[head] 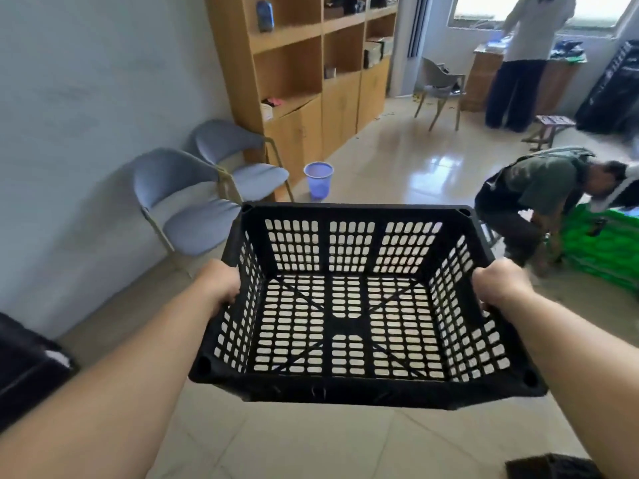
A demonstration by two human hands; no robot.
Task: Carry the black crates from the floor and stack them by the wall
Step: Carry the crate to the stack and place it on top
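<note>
An empty black perforated crate point(349, 316) hangs in the air in front of me, level and open side up. My left hand point(219, 283) grips its left rim with the fingers curled over the edge. On the opposite rim my right hand point(499, 283) grips in the same way. The tiled floor shows through the holes in the crate's bottom. A black crate edge point(24, 368) shows at the lower left by the wall, and another dark corner point(553, 466) shows at the bottom right.
Two grey chairs point(193, 209) stand against the left wall, with a purple bin point(318, 179) and wooden shelving point(311, 74) beyond. A person crouches by green crates point(608, 250) at the right. Another person stands at a desk at the far right, near a chair point(441, 88).
</note>
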